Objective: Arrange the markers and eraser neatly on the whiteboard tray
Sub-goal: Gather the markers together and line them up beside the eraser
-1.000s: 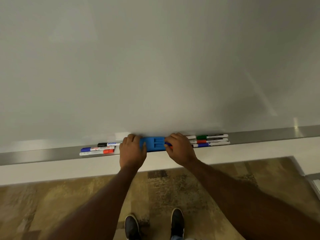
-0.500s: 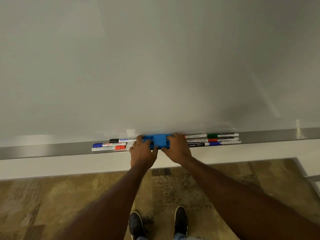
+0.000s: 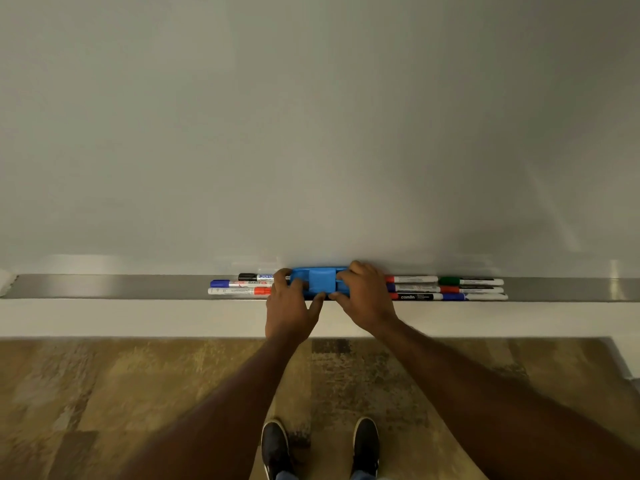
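While both hands bracket it at centre frame, the blue eraser sits on the metal tray between two marker groups. Left hand and right hand curl fingers over its ends, thumbs in front. It looks like light, rigid plastic, probably best held by the ends.

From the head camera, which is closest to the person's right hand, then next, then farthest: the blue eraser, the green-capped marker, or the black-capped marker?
From the right hand:
1. Blue eraser, under its fingers, mid-tray.
2. Green-capped marker, to the right, back row.
3. Black-capped marker, left, beyond the left hand.
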A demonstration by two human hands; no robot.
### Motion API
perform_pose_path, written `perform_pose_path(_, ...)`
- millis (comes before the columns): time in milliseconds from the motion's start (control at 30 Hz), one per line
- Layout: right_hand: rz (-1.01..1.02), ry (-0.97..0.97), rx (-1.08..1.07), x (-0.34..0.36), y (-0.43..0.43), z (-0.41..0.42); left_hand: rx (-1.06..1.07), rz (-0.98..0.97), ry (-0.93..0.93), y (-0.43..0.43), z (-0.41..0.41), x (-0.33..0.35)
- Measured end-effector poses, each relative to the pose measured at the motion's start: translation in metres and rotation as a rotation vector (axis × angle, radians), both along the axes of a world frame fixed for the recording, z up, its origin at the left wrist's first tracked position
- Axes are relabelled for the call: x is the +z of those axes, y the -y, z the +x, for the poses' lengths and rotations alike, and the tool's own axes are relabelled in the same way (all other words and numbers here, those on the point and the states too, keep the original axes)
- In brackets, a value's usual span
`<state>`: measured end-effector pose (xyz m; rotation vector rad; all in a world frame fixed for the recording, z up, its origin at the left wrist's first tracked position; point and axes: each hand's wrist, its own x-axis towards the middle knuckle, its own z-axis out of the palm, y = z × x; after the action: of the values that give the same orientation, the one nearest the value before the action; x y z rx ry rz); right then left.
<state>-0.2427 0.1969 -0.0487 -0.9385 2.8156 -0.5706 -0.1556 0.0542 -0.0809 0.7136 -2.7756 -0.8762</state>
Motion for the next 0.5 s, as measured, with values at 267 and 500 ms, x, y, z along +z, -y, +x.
perform_pose_path(267,-0.102,-0.075,0.120,0.009,0.072,0.023,0.041,-0.063,-0.111,0.079,0.041,0.015)
perform_pose_path(500,-0.107,-0.083,0.197,0.012,0.140,0.045,0.059,-0.083,-0.087,0.156,0.069,0.020)
